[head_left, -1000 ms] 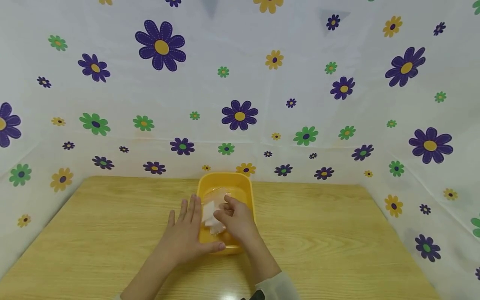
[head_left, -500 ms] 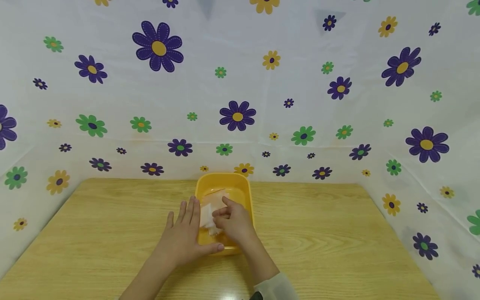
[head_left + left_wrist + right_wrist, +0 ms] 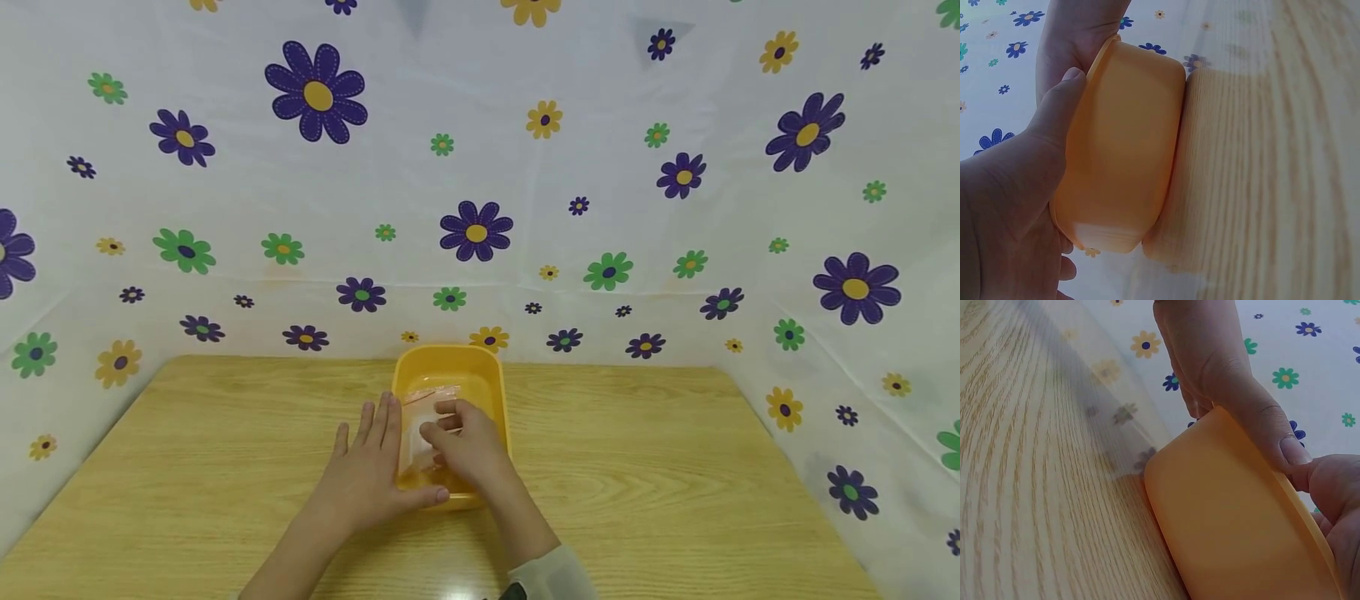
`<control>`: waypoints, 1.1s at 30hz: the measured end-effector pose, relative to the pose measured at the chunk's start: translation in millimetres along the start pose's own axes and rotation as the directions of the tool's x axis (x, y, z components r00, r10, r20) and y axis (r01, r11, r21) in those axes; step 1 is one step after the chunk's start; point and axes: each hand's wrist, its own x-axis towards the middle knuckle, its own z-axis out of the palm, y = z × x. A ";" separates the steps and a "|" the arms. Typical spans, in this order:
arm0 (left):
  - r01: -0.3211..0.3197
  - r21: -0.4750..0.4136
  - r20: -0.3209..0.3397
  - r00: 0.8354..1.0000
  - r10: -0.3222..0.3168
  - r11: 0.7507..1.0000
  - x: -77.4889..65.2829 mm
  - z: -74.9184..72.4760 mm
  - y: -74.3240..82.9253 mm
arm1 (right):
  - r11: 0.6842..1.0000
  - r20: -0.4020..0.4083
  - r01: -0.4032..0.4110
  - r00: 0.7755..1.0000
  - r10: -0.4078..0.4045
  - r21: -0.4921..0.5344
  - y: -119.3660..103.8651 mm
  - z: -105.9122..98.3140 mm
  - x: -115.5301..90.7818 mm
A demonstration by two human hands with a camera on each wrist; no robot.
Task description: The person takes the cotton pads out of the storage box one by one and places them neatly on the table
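Note:
A yellow plastic tray (image 3: 487,383) stands on the table, its near part between the two hands. In it lies a clear zip bag (image 3: 431,396) with a reddish line along its far edge and something white inside. My left hand (image 3: 367,479) rests on the tray's rim, fingers straight along the left side and thumb on the near edge. Over the bag, my right hand (image 3: 472,442) reaches into the tray with bent fingers, thumb tip a little apart from the index finger. I cannot tell whether they pinch the bag. Both wrist views mostly show the tray's outer wall (image 3: 1125,137).
A wooden table (image 3: 660,467) spreads out on both sides of the tray. Behind it and along the sides hangs a white sheet (image 3: 405,183) with purple, green and yellow flowers. The tray's far end stands near the sheet.
The bag lay crumpled around the white thing; now it lies flatter, its reddish edge toward the far end. My right fingers have shifted slightly on it. The left hand has kept its place.

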 end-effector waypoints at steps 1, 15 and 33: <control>0.001 -0.001 0.001 1.000 -0.001 1.000 0.1 -0.1 0.1 | 1.000 -0.002 0.000 1.000 0.000 0.020 0.1 0.0 0.2; 0.001 -0.009 -0.010 1.000 -0.001 1.000 2.5 -1.9 -0.4 | 0.994 -0.034 0.075 0.997 -0.072 0.083 -0.4 -1.0 5.9; 0.016 0.003 0.013 1.000 -0.016 1.000 1.2 -5.8 0.7 | 0.925 -0.041 0.095 0.996 -0.085 0.368 -12.7 -31.5 -7.8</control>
